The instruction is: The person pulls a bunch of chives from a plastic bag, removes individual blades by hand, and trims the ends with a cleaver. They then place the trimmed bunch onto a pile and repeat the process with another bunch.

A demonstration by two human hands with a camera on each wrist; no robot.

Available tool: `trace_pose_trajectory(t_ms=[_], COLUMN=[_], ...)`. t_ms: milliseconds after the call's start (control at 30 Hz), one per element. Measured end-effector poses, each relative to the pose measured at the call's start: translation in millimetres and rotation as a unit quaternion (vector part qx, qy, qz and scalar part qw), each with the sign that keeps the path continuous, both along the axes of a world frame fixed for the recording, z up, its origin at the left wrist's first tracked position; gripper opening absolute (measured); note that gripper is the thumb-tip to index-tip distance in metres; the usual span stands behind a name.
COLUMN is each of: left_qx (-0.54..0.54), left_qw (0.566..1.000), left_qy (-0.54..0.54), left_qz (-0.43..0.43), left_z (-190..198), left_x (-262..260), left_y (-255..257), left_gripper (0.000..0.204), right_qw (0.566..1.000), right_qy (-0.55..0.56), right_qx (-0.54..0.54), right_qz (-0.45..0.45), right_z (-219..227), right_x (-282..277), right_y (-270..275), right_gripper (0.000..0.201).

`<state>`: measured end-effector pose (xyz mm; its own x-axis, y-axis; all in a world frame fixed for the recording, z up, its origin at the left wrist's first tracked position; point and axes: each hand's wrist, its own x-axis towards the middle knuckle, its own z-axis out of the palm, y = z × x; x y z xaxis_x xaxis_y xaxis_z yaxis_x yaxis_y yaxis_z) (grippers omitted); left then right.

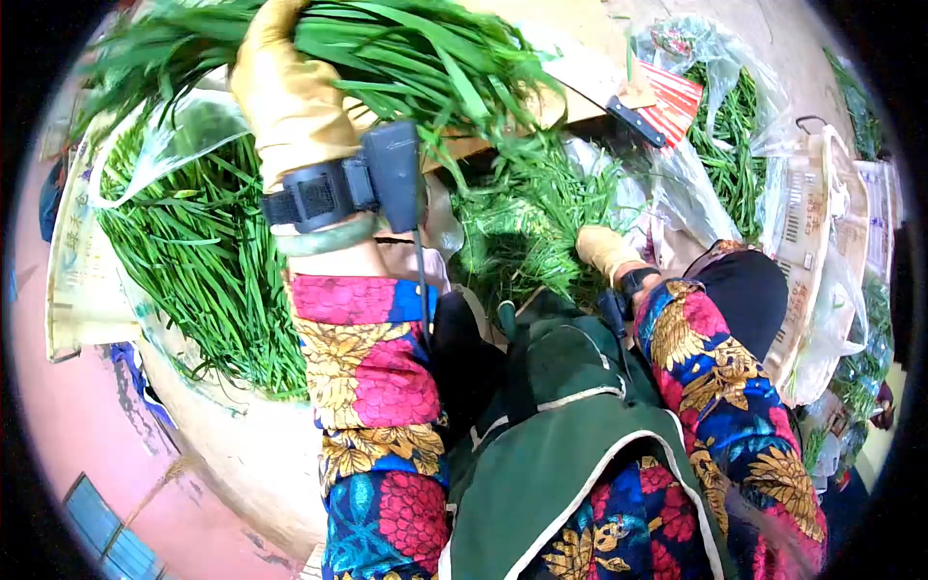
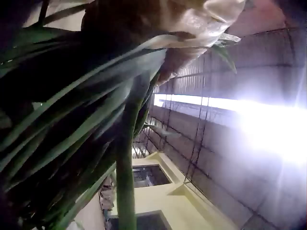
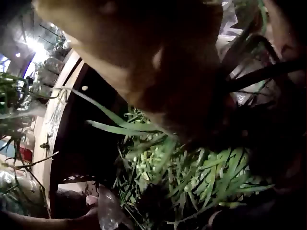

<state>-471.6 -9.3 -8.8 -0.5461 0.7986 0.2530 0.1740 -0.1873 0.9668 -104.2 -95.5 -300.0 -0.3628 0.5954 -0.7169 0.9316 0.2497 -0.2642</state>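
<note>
My left hand (image 1: 290,92), in a tan glove, grips a large bunch of garlic chives (image 1: 416,58) raised above the board. In the left wrist view, long flat chive leaves (image 2: 96,105) hang from under the glove (image 2: 163,28). My gloved right hand (image 1: 607,251) is down at the right side of a heap of loose chive scraps (image 1: 527,208) between the knees. The right wrist view shows short cut pieces (image 3: 192,182) below the dark glove (image 3: 144,62), with a few blades at its fingertips. I cannot tell whether those fingers hold any.
A knife with a black handle (image 1: 633,121) lies on the wooden board (image 1: 580,24), beside a red-and-white striped piece (image 1: 679,101). More chives (image 1: 208,261) fill a plastic-lined basket (image 1: 72,280) on the left. At right are bagged chives (image 1: 735,126) and another basket (image 1: 807,251).
</note>
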Motion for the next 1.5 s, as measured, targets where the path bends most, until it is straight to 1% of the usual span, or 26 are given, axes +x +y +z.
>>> trace_pose_trajectory(t_ms=[33, 67, 100, 167, 200, 233, 300, 367, 400, 500, 567, 633, 700, 800, 867, 933, 1033, 1133, 1167, 1200, 1233, 1267, 1367, 1400, 1433, 1500], left_qx=[0.034, 0.037, 0.02, 0.005, -0.027, -0.042, 0.018, 0.024, 0.027, 0.059, 0.074, 0.051, 0.042, 0.021, 0.02, 0.029, 0.101, 0.038, 0.043, 0.005, -0.033, -0.009, 0.053, 0.065, 0.075, 0.045], left_qw=[0.985, 0.975, 0.986, 0.976, 0.994, 0.993, 0.946, 0.94, 0.936, 0.924, 0.947, 0.912, 0.912, 0.958, 0.985, 0.993, 0.941, 0.93, 0.998, 0.999, 0.992, 0.998, 0.994, 0.987, 0.977, 0.973], left_qy=[0.17, 0.22, -0.164, -0.198, 0.053, -0.066, -0.285, -0.301, -0.309, -0.355, -0.305, -0.399, -0.402, -0.277, -0.165, -0.112, -0.319, -0.364, -0.048, 0.035, 0.118, 0.068, -0.09, -0.145, -0.2, -0.224], left_qz=[-0.016, 0.021, 0.022, 0.092, 0.093, 0.093, 0.154, 0.162, 0.165, 0.131, 0.071, 0.076, 0.075, 0.074, 0.052, 0.03, -0.044, 0.019, 0.006, 0.007, 0.009, 0.002, -0.012, -0.01, -0.008, 0.024], left_z=[-14, -9, -1, 5, -2, 7, 13, 11, 10, 10, -4, -1, 7, 1, -15, -28, -19, -15, -28, -22, -18, -22, -32, -26, -20, -15], left_x=[-13, -15, -18, -4, -3, 3, 16, 14, 13, 17, 10, 7, 17, 17, 5, -8, 2, -10, -6, 4, 8, 2, -13, -12, -11, -8], left_y=[-1, -1, 7, 7, 0, -3, 8, 11, 13, 17, 14, 22, 19, 17, 14, 19, 17, 35, 21, 14, 10, 13, 23, 23, 22, 20], left_gripper=[0.038, 0.037, 0.043, 0.043, 0.036, 0.035, 0.02, 0.019, 0.018, 0.016, 0.015, 0.015, 0.015, 0.019, 0.028, 0.032, 0.031, 0.032, 0.039, 0.044, 0.049, 0.05, 0.051, 0.049, 0.047, 0.041], right_qw=[0.998, 0.977, 0.979, 0.992, 0.993, 0.979, 0.816, 0.824, 0.758, 0.695, 0.544, 0.439, 0.595, 0.663, 0.647, 0.738, 0.833, 0.79, 0.798, 0.782, 0.806, 0.825, 0.964, 0.993, 0.999, 0.995], right_qy=[-0.009, -0.088, -0.073, -0.036, 0.069, 0.172, 0.513, 0.51, 0.566, 0.616, 0.683, 0.707, 0.71, 0.682, 0.679, 0.636, 0.537, 0.591, 0.533, 0.455, 0.48, 0.495, 0.228, 0.094, 0.001, 0.064], right_qx=[-0.046, -0.168, -0.16, -0.082, -0.096, -0.108, -0.204, -0.149, -0.22, -0.236, -0.301, -0.394, -0.226, -0.161, -0.19, -0.075, 0.1, 0.01, -0.126, -0.242, -0.16, -0.07, 0.046, 0.026, -0.038, -0.071], right_qz=[0.044, 0.095, 0.107, 0.086, 0.026, -0.034, -0.173, -0.195, -0.238, -0.286, -0.383, -0.39, -0.299, -0.262, -0.291, -0.215, -0.087, -0.163, -0.251, -0.349, -0.306, -0.265, -0.13, -0.074, 0.024, -0.027], right_z=[-23, 22, 30, 73, 82, 90, 132, 147, 170, 151, 126, 92, 91, 111, 94, 88, 88, 106, 111, 116, 112, 110, 40, 52, 48, 52], right_x=[16, 1, -5, -36, -53, -69, -105, -125, -136, -145, -153, -162, -159, -149, -148, -143, -141, -131, -135, -139, -132, -124, -92, -77, -65, -43], right_y=[-5, 11, 16, 35, 47, 56, 64, 68, 70, 75, 65, 78, 76, 69, 70, 68, 66, 57, 64, 70, 64, 58, 69, 65, 68, 65], right_gripper=[0.025, 0.035, 0.049, 0.056, 0.065, 0.073, 0.08, 0.085, 0.082, 0.057, 0.03, 0.042, 0.042, 0.043, 0.043, 0.04, 0.037, 0.034, 0.031, 0.029, 0.029, 0.029, 0.039, 0.037, 0.038, 0.04])
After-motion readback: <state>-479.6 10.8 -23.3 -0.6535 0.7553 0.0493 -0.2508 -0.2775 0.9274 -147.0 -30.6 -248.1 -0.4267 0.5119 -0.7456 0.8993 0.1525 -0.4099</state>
